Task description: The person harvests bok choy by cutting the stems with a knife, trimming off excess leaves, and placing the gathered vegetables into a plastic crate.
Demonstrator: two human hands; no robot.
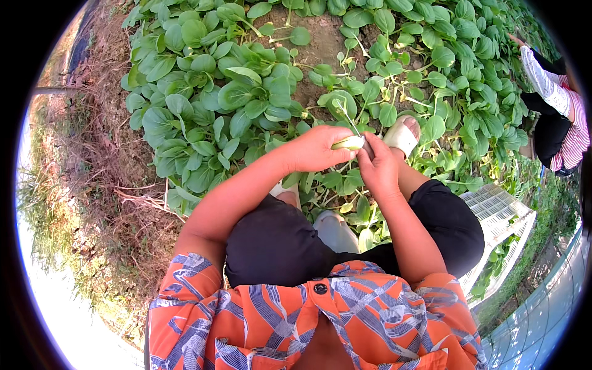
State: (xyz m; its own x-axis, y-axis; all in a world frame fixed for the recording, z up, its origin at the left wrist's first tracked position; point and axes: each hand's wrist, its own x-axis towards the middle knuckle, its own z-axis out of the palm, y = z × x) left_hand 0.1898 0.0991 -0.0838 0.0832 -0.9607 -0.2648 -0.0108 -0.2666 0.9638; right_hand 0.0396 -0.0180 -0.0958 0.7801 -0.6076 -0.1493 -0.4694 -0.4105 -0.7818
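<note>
My left hand [319, 149] is closed around a head of bok choy, its pale green stem base [349, 143] showing past the thumb. Most of that plant is hidden by the hand and wrist. Against the stem base, my right hand [380, 163] grips a small knife [352, 122]. Its thin blade points up and away to the left, and the fingers cover most of the handle. Both hands meet above my feet, over low leaves. Just beyond the left hand grows a dense clump of bok choy [245, 95].
Bare soil [319, 34] shows between the plants ahead. Dry grass [120, 199] borders the bed on the left. At my right stands a white plastic crate [499, 203] with leaves inside. Farther right crouches another person [571, 132] in a striped top. My pale shoe [400, 138] stands among leaves.
</note>
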